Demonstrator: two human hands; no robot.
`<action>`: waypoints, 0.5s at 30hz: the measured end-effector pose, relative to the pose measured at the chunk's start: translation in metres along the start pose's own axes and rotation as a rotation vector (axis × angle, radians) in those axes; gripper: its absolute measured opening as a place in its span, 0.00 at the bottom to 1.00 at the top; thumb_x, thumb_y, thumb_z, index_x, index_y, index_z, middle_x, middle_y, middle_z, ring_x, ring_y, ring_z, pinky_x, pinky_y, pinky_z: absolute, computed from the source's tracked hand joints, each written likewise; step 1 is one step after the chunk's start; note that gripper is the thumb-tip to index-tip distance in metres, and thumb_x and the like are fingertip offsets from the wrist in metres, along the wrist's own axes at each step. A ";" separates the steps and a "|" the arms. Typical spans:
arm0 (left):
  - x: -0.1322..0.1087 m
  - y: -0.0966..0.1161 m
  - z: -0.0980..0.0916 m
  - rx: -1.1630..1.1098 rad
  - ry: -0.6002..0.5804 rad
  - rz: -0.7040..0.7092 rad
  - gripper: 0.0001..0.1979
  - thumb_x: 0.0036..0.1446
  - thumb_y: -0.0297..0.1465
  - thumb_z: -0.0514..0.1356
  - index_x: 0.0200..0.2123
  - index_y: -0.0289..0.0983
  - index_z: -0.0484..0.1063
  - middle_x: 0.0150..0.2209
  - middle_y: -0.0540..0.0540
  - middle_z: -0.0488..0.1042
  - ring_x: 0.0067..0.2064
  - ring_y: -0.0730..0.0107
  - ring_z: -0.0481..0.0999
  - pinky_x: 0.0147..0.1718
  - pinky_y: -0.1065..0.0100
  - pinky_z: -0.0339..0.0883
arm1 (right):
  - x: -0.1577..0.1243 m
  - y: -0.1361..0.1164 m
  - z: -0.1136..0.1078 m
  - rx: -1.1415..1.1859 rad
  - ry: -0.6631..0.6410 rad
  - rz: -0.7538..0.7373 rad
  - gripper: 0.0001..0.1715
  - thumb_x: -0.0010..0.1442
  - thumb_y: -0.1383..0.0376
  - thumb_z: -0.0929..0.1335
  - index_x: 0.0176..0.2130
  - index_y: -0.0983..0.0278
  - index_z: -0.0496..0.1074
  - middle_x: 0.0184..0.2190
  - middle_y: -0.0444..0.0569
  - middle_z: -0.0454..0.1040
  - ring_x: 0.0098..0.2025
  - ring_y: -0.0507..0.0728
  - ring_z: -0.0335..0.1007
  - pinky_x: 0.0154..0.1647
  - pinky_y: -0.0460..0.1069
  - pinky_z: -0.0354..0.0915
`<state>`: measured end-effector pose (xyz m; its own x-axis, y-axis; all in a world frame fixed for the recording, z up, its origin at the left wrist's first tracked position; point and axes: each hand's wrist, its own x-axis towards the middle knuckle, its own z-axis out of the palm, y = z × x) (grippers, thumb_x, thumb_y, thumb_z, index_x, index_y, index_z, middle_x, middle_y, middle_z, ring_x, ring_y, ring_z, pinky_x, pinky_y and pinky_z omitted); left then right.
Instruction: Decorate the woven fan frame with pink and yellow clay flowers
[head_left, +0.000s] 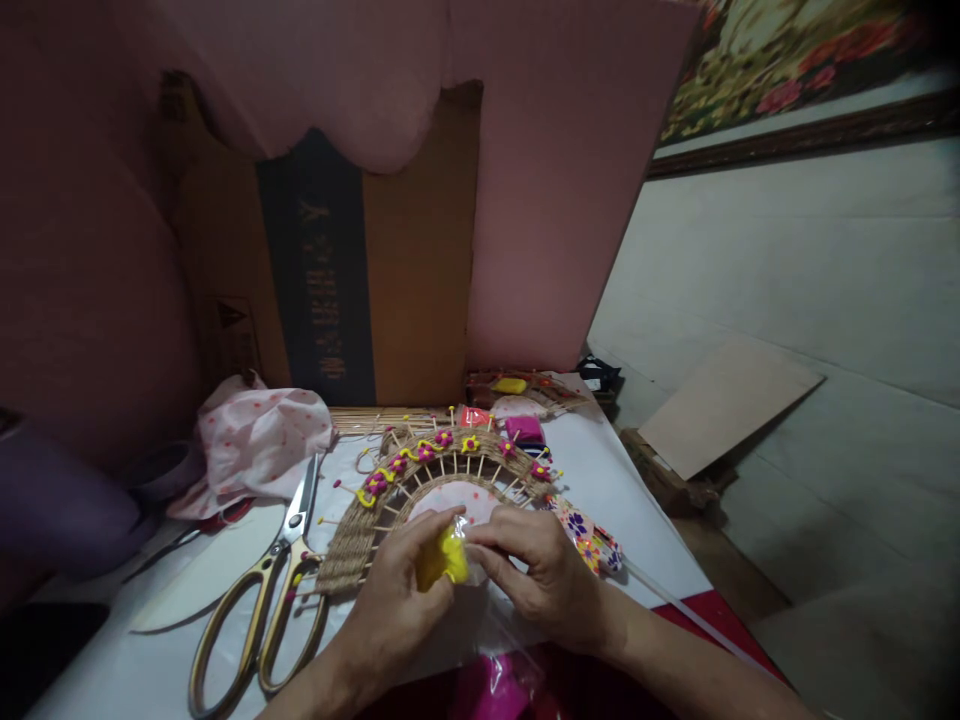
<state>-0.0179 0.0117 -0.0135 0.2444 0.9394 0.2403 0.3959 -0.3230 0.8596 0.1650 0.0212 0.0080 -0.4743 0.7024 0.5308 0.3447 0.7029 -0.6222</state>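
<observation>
Person's hands work at a counter with a white cover. Left hand: grip closed around a soft, bright yellow lump in clear plastic film; thumb below, fingers above. Right hand: grip closed, thumb and fingertips pinching the film at the lump's right side. Lump is held up between the two hands, in front of the woven piece.

Woven piece: a brown, arch-shaped band of twisted cord on pale sticks, lying on the counter just beyond the hands. Magenta and yellow flowers run along the arch; a white, pink-dotted panel fills the inner curve, partly covered by the hands.

Left side: large steel scissors with gold-coloured handles, blades pointing away, beside a white, curved, flat sheet. Behind these, a crumpled white cloth with pink dots.

Right side: a small magenta block beyond the arch; a floral-patterned piece near the right hand.

Near edge: a magenta mass below the hands, apparently in clear plastic; area is dim
</observation>
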 end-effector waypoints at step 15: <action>-0.004 0.002 0.004 0.138 0.033 0.112 0.28 0.44 0.21 0.54 0.51 0.41 0.67 0.50 0.41 0.72 0.52 0.54 0.68 0.52 0.48 0.60 | 0.003 0.007 0.009 0.536 0.061 0.513 0.11 0.52 0.62 0.69 0.24 0.67 0.69 0.20 0.41 0.66 0.23 0.48 0.58 0.25 0.44 0.57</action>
<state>-0.0146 0.0072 -0.0142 0.2651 0.8994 0.3477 0.4864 -0.4361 0.7571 0.1592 0.0267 0.0003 -0.3089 0.9436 0.1189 0.0614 0.1445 -0.9876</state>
